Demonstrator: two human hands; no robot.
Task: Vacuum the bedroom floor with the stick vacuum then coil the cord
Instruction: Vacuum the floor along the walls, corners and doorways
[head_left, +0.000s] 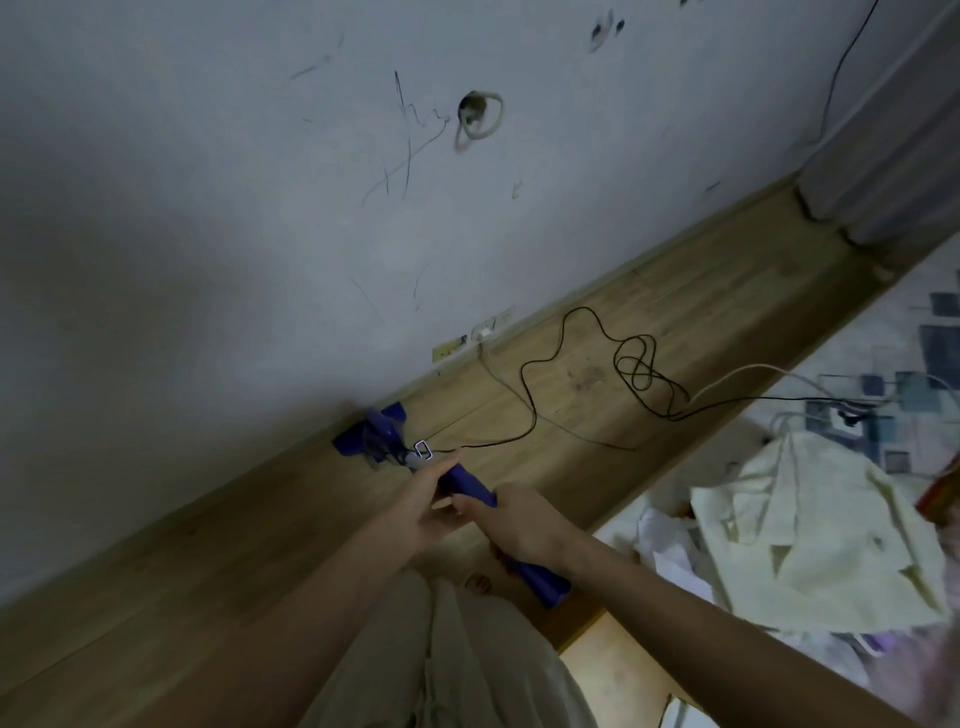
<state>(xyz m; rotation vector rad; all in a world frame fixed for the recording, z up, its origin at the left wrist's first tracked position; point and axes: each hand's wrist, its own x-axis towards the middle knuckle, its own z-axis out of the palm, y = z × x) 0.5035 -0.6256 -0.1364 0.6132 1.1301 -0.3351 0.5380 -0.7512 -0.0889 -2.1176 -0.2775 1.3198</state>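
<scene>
Fingers of both hands grasp the vacuum (470, 486): left hand (423, 506) high on the shaft for steering, right hand (524, 525) on the handle for thrust. Head (366, 431) sits at the wall (208, 208); cord (571, 374) trails loose across the floor (701, 291), uncoiled.

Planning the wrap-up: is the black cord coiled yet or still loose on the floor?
Loose. The black cord trails from the vacuum across the wood floor in uneven loops, uncoiled.
</scene>
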